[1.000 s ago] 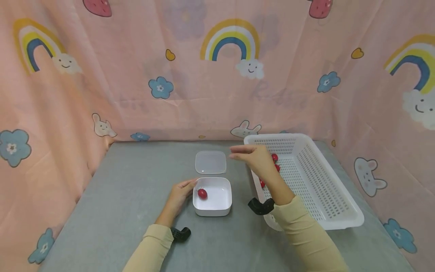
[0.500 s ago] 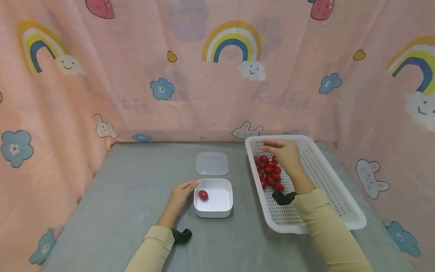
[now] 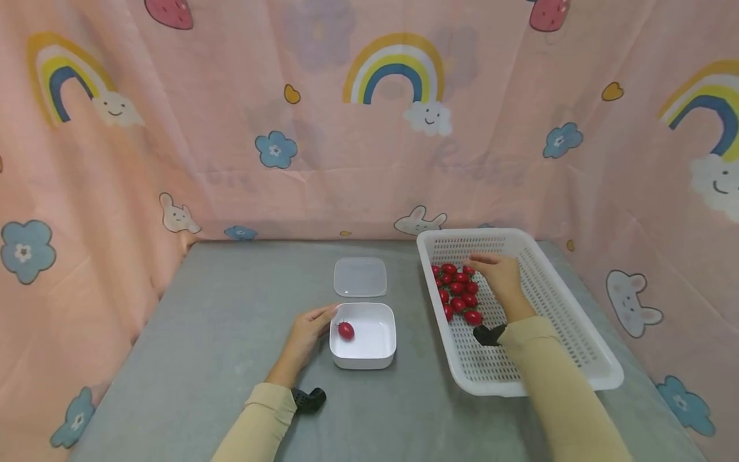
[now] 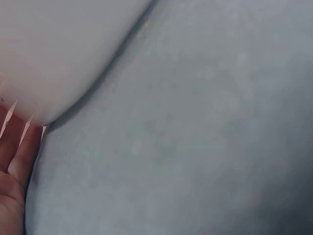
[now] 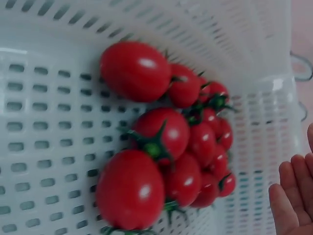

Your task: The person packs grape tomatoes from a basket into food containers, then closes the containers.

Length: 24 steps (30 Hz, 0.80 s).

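Note:
My left hand [image 3: 305, 337] touches the left side of a small white square box [image 3: 364, 359], its fingers nearly straight along the wall in the left wrist view. A single cherry tomato [image 3: 346, 331] lies inside this box. Over the white slotted basket [image 3: 568, 289] hovers my right hand [image 3: 501, 280], fingers extended toward the back of a cluster of cherry tomatoes [image 3: 457, 288]. Fingertips come close to one of these tomatoes; whether they touch it, I cannot tell. In the right wrist view, the tomatoes [image 5: 129, 188] show green stems, and the visible fingers [image 5: 288, 203] hold nothing.
Behind the box lies a translucent flat lid [image 3: 360, 277] on the grey-covered table [image 3: 254, 289]. The basket's raised rim [image 3: 439, 333] stands to the right of the box. A pink patterned curtain [image 3: 323, 192] hangs behind and at both sides.
My right hand has moved right from beyond the basket's left rim to over the basket, then lowered toward the tomatoes, uncovering the cluster. The left hand stays at the box.

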Motion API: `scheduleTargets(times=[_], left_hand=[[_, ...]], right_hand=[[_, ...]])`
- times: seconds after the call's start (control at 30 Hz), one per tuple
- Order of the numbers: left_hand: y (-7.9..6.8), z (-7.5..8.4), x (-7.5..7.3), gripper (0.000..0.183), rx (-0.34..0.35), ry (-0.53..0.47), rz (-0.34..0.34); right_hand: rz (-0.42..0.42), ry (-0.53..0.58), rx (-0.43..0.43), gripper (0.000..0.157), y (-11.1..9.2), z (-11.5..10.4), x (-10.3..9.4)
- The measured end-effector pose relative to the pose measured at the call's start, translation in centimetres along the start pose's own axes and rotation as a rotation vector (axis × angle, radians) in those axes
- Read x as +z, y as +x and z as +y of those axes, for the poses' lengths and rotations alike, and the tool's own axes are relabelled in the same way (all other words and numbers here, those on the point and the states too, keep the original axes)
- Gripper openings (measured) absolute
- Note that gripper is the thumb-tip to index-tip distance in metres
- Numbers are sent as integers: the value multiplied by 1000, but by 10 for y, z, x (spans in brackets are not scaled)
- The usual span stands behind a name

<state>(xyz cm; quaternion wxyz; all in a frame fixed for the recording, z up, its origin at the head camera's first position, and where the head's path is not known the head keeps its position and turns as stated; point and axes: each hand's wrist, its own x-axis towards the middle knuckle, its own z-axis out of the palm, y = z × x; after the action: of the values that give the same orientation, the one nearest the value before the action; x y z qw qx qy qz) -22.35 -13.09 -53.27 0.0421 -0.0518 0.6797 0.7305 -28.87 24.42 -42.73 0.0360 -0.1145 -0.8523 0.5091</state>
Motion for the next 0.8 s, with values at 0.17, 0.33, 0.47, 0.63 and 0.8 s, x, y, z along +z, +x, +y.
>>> scheduleTargets(times=[0.17,0.33,0.47,0.63,0.8], left_hand=[[-1,0,0,37,3,-10,-4],[0,0,-1,37,11,-16,2],[-1,0,-1,37,8,-25,1],[-1,1,-1,35,-3,-34,1],[0,1,0,37,10,-34,-2]], right_hand=[[-4,-66,38,51,8,15,0],[-5,-68,85,52,11,27,-1],[-14,-25,135,54,14,36,-2],[-45,-13,161,57,18,46,-5],[-69,-41,190,57,19,48,-5]])
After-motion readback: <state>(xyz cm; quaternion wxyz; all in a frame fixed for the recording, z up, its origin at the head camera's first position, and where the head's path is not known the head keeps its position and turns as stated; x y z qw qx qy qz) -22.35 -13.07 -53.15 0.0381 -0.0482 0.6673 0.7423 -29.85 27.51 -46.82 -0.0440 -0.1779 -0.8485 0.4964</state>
